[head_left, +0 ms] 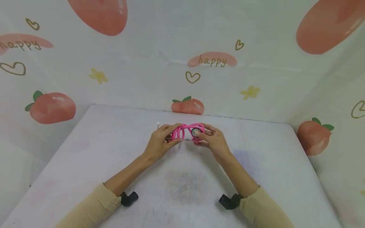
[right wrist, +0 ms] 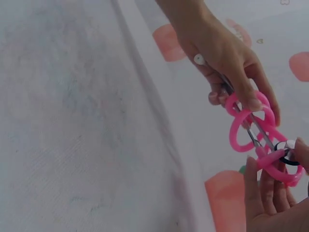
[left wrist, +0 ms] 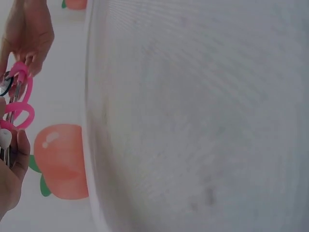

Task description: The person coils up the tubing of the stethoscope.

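A pink stethoscope [head_left: 178, 132] is held up in both hands, its tubing coiled in loops around the metal ear tubes. My left hand [head_left: 159, 139] grips the ear-tube end; a white eartip [head_left: 158, 123] sticks out past the fingers. With the thumb on the round chest piece [head_left: 195, 132], my right hand [head_left: 215, 142] pinches the other end. In the right wrist view the pink loops [right wrist: 240, 128] hang between the left hand [right wrist: 227, 58] and the right hand [right wrist: 275, 203]. The left wrist view shows the stethoscope [left wrist: 26, 113] at its left edge, partly cut off.
A white table [head_left: 182, 177] lies under the hands, with a smudged patch near its front middle. Behind it hangs a white backdrop [head_left: 148, 63] printed with peaches, hearts and flowers. Black devices [head_left: 129, 199] sit at both wrists beside the beige sleeves [head_left: 91, 205].
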Demonstrator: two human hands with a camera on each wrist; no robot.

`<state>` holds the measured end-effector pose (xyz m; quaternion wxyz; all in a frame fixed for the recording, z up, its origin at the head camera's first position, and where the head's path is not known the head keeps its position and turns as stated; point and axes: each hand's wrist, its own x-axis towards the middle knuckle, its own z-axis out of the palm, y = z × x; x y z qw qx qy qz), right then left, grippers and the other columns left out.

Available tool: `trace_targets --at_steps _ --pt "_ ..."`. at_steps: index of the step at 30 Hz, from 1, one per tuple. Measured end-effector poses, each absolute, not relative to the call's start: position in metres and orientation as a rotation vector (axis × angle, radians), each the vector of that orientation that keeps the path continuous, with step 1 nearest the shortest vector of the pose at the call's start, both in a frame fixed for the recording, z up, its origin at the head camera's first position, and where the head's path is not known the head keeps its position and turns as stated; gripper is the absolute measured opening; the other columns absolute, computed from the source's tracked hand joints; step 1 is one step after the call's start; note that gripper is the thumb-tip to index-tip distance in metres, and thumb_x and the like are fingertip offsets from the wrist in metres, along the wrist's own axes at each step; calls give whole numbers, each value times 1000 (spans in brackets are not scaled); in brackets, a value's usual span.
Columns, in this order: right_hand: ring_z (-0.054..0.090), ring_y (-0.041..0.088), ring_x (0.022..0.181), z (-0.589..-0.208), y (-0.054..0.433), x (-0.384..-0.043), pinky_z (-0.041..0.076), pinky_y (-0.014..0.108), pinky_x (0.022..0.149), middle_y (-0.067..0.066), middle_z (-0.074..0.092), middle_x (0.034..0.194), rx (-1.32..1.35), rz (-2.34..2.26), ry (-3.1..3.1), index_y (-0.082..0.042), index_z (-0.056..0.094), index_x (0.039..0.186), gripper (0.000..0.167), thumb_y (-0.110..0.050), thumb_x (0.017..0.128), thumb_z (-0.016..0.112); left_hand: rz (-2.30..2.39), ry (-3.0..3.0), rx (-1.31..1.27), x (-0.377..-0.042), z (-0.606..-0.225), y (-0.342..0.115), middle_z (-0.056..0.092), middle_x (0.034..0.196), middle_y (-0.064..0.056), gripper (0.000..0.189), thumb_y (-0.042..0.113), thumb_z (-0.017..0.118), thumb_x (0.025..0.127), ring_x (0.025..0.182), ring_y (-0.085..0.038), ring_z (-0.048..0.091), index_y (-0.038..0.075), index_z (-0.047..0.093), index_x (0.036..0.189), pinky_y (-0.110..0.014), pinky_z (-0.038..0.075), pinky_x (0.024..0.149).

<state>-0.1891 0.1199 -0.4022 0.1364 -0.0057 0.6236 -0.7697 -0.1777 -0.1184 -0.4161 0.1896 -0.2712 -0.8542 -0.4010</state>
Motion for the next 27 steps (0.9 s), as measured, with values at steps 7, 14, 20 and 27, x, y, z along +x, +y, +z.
trace_targets --at_steps 7,14,20,27 --pt "68 20 86 -405 119 -191 57 43 85 13 70 110 -45 -2222 1770 -2 54 134 50 -19 92 74 -1136 -2393 -756 -178 -416 -118 63 106 -5 61 19 85 79 78 -11 62 23 62 136 -22 57 71" --pt "68 20 85 -406 119 -192 58 42 83 13 70 112 -33 -2208 1784 -4 55 135 50 -20 92 74 -1124 -2407 -753 -177 -417 -118 63 108 -6 61 23 84 80 79 -12 63 22 62 136 -23 57 73" --pt "64 19 85 -407 114 -194 58 32 79 6 68 101 64 -2164 1819 -4 61 128 41 -18 91 74 -1121 -2394 -780 -177 -416 -113 64 107 -8 60 19 84 79 81 -17 64 19 63 135 -24 57 72" --pt "63 19 85 -403 107 -195 57 28 76 7 69 101 101 -2212 1945 -4 63 125 39 -19 91 74 -1106 -2389 -742 -181 -413 -109 64 107 -7 62 21 85 80 83 -13 62 21 61 137 -22 57 70"
